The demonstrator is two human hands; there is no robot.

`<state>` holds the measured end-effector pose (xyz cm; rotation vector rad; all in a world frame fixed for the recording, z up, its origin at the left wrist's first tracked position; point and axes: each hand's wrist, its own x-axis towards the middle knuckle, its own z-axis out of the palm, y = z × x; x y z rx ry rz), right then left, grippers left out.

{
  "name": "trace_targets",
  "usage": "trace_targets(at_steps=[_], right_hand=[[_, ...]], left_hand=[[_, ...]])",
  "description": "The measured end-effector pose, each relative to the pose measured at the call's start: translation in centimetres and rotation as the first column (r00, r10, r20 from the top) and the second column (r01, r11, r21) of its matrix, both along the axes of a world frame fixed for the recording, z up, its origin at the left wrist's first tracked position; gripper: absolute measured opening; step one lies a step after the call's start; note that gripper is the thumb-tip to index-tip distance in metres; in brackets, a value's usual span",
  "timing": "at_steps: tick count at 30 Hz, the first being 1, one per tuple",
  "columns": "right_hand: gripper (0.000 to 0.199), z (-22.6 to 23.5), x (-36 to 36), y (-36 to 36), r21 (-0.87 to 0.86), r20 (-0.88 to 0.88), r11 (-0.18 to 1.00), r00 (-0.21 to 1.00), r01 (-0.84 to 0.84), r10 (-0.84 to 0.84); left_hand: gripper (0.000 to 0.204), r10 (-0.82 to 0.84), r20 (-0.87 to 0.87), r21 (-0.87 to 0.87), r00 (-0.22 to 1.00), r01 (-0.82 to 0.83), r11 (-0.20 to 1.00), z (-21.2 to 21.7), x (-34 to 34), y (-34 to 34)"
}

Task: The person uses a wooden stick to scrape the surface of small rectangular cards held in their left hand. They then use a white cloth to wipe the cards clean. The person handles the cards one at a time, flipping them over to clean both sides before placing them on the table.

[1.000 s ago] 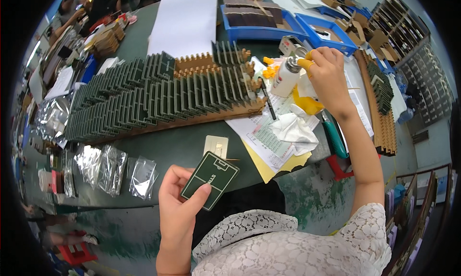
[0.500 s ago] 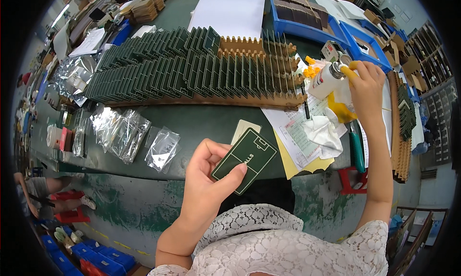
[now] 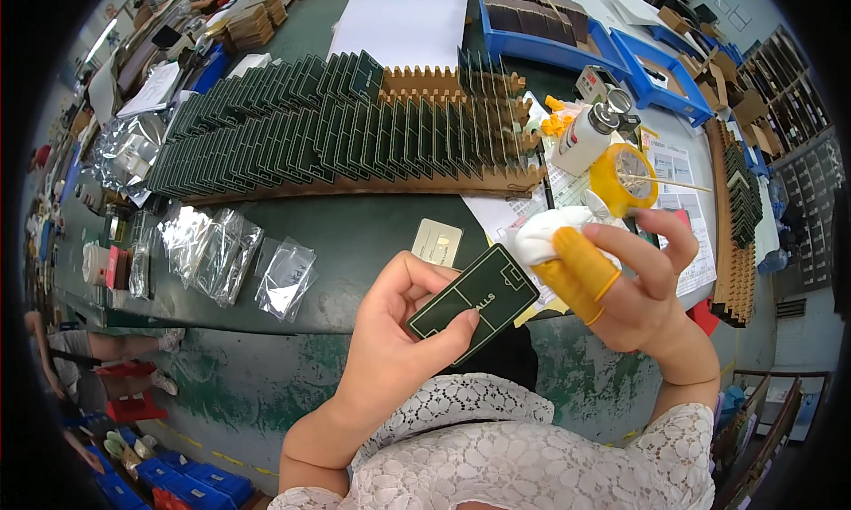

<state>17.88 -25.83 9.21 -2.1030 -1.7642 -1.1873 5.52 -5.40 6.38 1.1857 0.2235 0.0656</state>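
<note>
A dark green rectangular plate point(image 3: 486, 308) with pale lines and lettering is pinched between the thumb and fingers of my left hand point(image 3: 390, 333), tilted above the table's front edge. My right hand point(image 3: 634, 293), with yellow finger cots point(image 3: 581, 275) on its fingers, is closed on a white cloth point(image 3: 551, 235) just right of the plate's upper corner. Beyond the left hand a small cream plate point(image 3: 437, 242) lies on the green table. A white bottle point(image 3: 585, 139) with a metal cap stands behind the cloth, beside a yellow tape roll point(image 3: 625, 177) that has thin sticks across it.
Notched brown racks point(image 3: 355, 191) holding rows of green plates stretch across the table. Clear plastic packets point(image 3: 288, 279) lie at the left front. Printed sheets point(image 3: 496, 222) lie under the bottle. Blue trays point(image 3: 550, 44) stand at the back right, and another rack point(image 3: 731, 235) runs along the right edge.
My right hand has come from the bottle down toward the green plate and taken up the white cloth from the papers. The left hand has turned the plate slightly and shifted right.
</note>
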Motion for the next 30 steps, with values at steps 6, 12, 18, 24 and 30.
trace_targets(at_steps=[6, 12, 18, 24, 30], right_hand=[[0.016, -0.5, -0.2, 0.5, -0.047, -0.026, 0.997, 0.998, -0.062, 0.061], [0.016, -0.6, -0.5, 1.0, -0.078, -0.03, 0.995, 0.998, -0.062, 0.06], [0.017, -0.9, -0.8, 0.4, -0.089, -0.047, 0.995, 0.998, -0.046, 0.042], [0.017, -0.9, -1.3, 0.1, -0.138, -0.033, 0.989, 0.999, -0.047, 0.043], [0.017, -0.9, -1.7, -0.9, -0.138, -0.06, 0.989, 0.997, -0.051, 0.043]], left_hand=[[0.025, 0.008, 0.001, 0.013, 1.0, -0.008, 1.0, 0.1, -0.2, -0.1], [0.024, 0.017, 0.003, -0.002, 1.0, -0.017, 1.0, 0.2, -0.6, 0.1], [0.022, 0.054, 0.032, -0.017, 0.998, -0.054, 0.998, -0.1, -0.7, 0.5], [0.021, 0.103, 0.028, -0.019, 0.994, -0.102, 0.995, -0.4, -0.7, 1.1], [0.021, 0.184, 0.012, -0.03, 0.983, -0.184, 0.982, -0.2, -0.2, 1.4]])
